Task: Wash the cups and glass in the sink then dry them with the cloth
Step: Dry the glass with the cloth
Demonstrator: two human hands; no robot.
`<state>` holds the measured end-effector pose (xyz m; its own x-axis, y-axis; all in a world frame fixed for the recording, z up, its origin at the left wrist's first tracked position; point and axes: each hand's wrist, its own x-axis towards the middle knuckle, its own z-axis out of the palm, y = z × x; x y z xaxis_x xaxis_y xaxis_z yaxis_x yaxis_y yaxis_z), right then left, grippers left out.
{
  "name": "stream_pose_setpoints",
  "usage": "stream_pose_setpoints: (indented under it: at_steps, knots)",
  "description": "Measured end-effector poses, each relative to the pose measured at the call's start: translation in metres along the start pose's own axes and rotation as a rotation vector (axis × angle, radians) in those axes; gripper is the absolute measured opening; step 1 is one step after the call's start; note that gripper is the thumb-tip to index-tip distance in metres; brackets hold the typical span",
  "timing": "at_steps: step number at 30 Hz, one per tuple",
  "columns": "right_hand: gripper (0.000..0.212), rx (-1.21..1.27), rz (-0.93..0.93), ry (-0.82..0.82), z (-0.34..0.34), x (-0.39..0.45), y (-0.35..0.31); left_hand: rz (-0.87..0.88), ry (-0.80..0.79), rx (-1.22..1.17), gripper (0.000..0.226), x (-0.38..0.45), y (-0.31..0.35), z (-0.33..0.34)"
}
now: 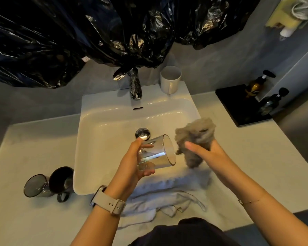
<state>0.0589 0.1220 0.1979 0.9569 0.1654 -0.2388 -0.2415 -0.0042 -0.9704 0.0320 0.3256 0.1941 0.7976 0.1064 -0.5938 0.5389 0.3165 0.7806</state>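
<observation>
Head view: the left hand (132,162) grips the glass (156,152) on its side over the sink (114,121). The right hand (208,153) squeezes the gray cloth (196,135) just beside its open mouth.

A pale counter (247,157) runs across the view, with a white sink (103,125) set into its middle. On the counter's left part, just beside the sink's near left corner, two dark cups lie on their sides, touching: a grey-rimmed cup (36,185) on the outside and a black cup (61,180) with its handle toward the near edge. A white towel (160,197) lies crumpled along the near edge, over the sink's front rim. At the far right, a black tray (238,105) rests on the counter. A white mug (170,79) stands upright on the sink's back ledge, right of the tap (134,84).
</observation>
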Motion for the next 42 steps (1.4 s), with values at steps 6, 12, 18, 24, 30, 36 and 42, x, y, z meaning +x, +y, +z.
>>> stream_pose_setpoints:
  at_steps: [6,12,18,24,30,36,42]
  knots:
    - [0.068,0.091,0.128,-0.247,0.028,0.001,0.018,-0.058,-0.043,-0.102,0.039,0.000,-0.006,0.005]
    - [0.038,-0.066,-0.058,-0.237,0.025,0.009,0.024,-0.084,-0.074,0.038,0.037,-0.004,-0.002,0.005]
    - [0.028,-0.717,-0.528,-0.123,0.027,0.013,0.012,-0.207,-0.110,0.049,0.037,0.003,-0.005,0.001]
    - [0.032,-0.770,-0.605,-0.172,0.023,0.016,0.017,-0.290,-0.216,0.074,0.039,0.001,-0.004,-0.003]
    - [0.021,0.014,0.368,-0.174,0.035,0.016,0.044,0.322,0.036,0.432,0.030,0.004,-0.011,0.004]
    - [0.015,-0.321,-0.182,-0.064,0.030,0.018,0.033,-0.049,-0.067,0.317,0.038,0.006,0.007,0.008]
    - [0.010,-0.338,-0.334,0.053,0.033,0.007,0.027,-0.213,-0.415,0.365,0.067,0.008,0.027,-0.008]
